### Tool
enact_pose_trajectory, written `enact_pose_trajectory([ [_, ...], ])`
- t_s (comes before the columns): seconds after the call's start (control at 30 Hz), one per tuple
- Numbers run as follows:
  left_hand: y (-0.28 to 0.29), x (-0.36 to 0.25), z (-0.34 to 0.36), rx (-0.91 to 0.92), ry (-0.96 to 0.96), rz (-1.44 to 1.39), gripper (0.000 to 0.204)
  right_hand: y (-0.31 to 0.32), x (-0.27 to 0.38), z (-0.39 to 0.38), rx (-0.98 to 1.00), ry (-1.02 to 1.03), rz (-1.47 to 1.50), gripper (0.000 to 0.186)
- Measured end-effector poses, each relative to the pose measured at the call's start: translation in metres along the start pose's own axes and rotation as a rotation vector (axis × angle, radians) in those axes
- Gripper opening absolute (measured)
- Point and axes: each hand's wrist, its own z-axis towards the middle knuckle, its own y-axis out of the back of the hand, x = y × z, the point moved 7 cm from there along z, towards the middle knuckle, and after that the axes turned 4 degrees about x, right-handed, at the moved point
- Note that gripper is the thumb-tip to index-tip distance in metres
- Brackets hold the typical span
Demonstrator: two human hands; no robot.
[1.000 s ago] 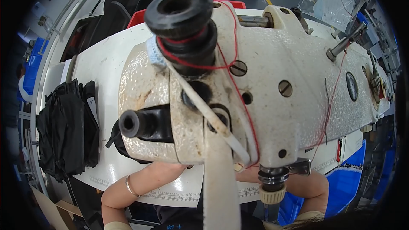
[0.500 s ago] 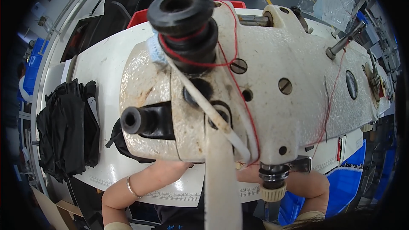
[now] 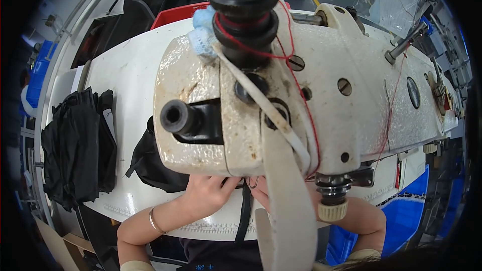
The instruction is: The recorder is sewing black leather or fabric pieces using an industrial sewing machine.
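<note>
A worn cream sewing machine head (image 3: 311, 95) fills the view from above, with red thread running over it and a black knob on top. Under its front edge, my left hand (image 3: 208, 193) rests flat on the white table (image 3: 125, 75), fingers apart, touching a narrow black strap (image 3: 245, 216) that runs toward me. My right hand (image 3: 261, 193) shows only as a few fingers beside the strap; the machine hides the rest. A black fabric piece (image 3: 150, 165) lies just left of my left hand. A bracelet sits on my left wrist.
A heap of black fabric pieces (image 3: 78, 150) lies at the table's left edge. A red bin (image 3: 175, 15) stands behind the table. Blue crates (image 3: 406, 221) sit low at the right. A white strap (image 3: 286, 206) hangs close to the camera.
The view has drawn nearer to the machine. My left hand has slid right, up to the black strap under the machine head.
</note>
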Motion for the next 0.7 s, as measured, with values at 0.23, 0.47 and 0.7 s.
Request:
enact_pose_trajectory([
  [0.23, -0.026, 0.026, -0.003, 0.133, -0.05, 0.035, 0.034, -0.021, -0.021, 0.003, 0.053, -0.2, 0.265, 0.018],
  [0.47, 0.007, 0.022, 0.013, 0.118, -0.056, 0.041, 0.037, -0.027, -0.02, 0.0, -0.179, -0.185, 0.171, 0.024],
  [0.7, 0.008, 0.015, 0.021, 0.085, -0.113, 0.084, 0.029, -0.025, -0.026, -0.009, -0.077, -0.43, 1.043, 0.039],
])
